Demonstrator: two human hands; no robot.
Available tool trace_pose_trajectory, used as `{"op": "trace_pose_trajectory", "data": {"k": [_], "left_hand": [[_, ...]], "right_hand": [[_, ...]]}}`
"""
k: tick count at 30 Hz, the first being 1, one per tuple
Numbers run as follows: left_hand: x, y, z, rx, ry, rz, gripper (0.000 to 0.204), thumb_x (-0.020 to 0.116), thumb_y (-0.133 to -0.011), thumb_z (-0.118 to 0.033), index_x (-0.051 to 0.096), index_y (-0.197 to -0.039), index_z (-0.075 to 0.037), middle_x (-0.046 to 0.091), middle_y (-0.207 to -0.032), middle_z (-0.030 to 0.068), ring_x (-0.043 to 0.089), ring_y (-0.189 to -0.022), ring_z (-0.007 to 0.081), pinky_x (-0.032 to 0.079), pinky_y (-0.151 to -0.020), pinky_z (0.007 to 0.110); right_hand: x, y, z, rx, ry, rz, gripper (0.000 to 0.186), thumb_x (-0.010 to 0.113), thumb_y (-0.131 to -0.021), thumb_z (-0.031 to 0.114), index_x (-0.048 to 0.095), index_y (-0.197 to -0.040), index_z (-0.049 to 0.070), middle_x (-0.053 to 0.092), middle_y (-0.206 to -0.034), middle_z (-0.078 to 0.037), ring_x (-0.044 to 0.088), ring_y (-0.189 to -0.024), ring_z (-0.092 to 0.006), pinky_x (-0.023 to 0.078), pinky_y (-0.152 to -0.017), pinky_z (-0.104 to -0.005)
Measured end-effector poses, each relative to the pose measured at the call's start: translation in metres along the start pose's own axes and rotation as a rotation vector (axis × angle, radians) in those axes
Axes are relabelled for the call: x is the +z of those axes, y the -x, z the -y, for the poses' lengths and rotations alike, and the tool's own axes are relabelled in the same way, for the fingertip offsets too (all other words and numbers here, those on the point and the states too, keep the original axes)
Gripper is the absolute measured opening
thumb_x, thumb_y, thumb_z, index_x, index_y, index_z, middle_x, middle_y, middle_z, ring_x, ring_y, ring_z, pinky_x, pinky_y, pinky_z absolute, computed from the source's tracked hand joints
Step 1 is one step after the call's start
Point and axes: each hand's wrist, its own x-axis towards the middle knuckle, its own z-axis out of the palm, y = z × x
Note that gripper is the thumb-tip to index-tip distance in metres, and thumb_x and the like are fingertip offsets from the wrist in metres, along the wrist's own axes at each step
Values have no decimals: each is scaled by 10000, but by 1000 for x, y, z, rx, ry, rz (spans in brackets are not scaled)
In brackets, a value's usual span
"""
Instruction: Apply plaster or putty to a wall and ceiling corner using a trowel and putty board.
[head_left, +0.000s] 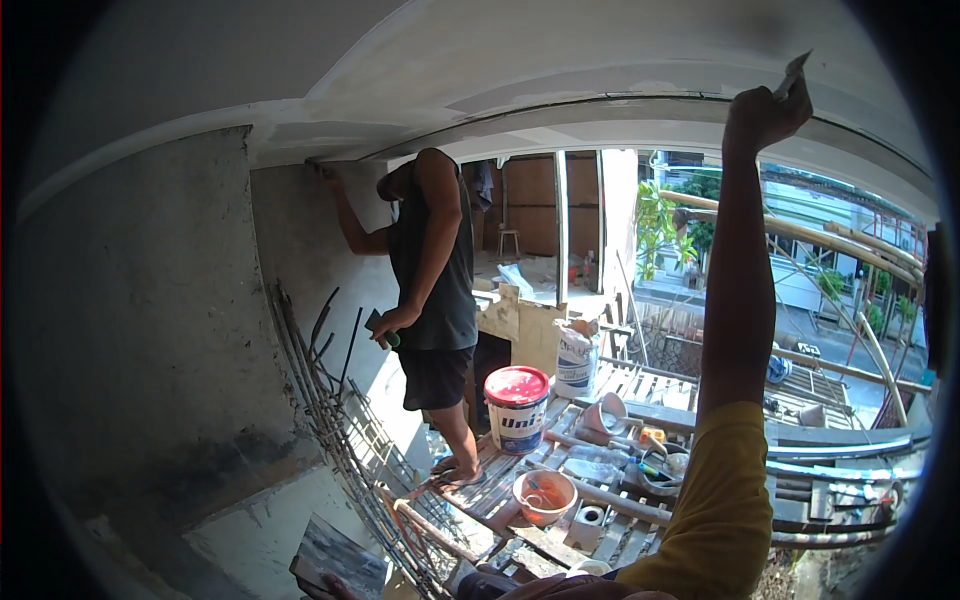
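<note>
Overhead runs a pale grey plaster ceiling (380, 60) with smoother patched bands, meeting a rough, stained cement wall (150, 280) on the left, and its outer edges sink into black. Up against that ceiling, the person's right hand (768, 115), at the end of an arm in a mustard-yellow sleeve (715, 510), is closed around a thin, light-coloured scraper (795, 72); from here I can't tell whether its tip touches the plaster. Low down, a flat, rectangular grey board smeared with white (342, 556) is tilted beside the left hand (337, 588), which the lower edge mostly cuts off, so how its fingers close I cannot tell. A co-worker in a dark sleeveless top (432, 270) stands on the slatted wooden platform (500, 508), 1 hand gripping a small green tool (386, 334), the other raised to the wall's top corner, where whatever it holds is too small to make out. Near the co-worker's feet stand a white bucket with a red lid (517, 410) and a round pale basin with orange inside (545, 496). A white bulk sack (577, 362) is partly hidden behind the bucket, and sunlight washes out much of the street (800, 318) beyond.
</note>
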Motion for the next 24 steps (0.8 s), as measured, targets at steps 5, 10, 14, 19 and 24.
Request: {"op": "trace_pose_trajectory", "data": {"k": [5,10,14,19,24], "left_hand": [[3,0,30,-24,-41,-79,659,525,-933,-375,245,-1407,-14,383,-1333,291,450,-1178,363,408,-948,418],[14,2,-11,-8,35,43,639,510,-948,-328,226,-1408,12,355,-1358,292,420,-1215,352,354,-1014,395],[24,-2,12,52,28,10,668,510,-950,-306,180,-1411,49,299,-1389,305,371,-1256,360,316,-1044,399],[29,1,18,94,79,46,694,517,-948,-291,145,-1410,70,259,-1402,320,346,-1269,366,313,-1045,409],[10,14,-5,133,-39,135,685,533,-935,-267,161,-1414,51,289,-1387,314,370,-1249,357,325,-1033,413]], "right_hand": [[0,-74,-85,133,-3,-9,448,498,-664,-16,595,-1101,-20,569,-1006,-153,541,-963,-288,442,-862,-391],[36,5,-43,11,39,-5,373,484,-766,-36,587,-1123,-70,535,-1094,-208,524,-1035,-318,423,-931,-381],[54,89,40,151,-190,104,380,490,-769,-91,604,-1122,-11,529,-1124,-159,495,-1041,-302,407,-898,-367],[27,146,92,234,-369,524,427,463,-712,-110,586,-1113,-32,590,-1045,-175,599,-946,-294,471,-848,-368],[17,92,81,1057,-656,223,232,502,-765,-90,553,-990,-62,597,-961,-124,580,-747,-144,507,-711,-260]]}}
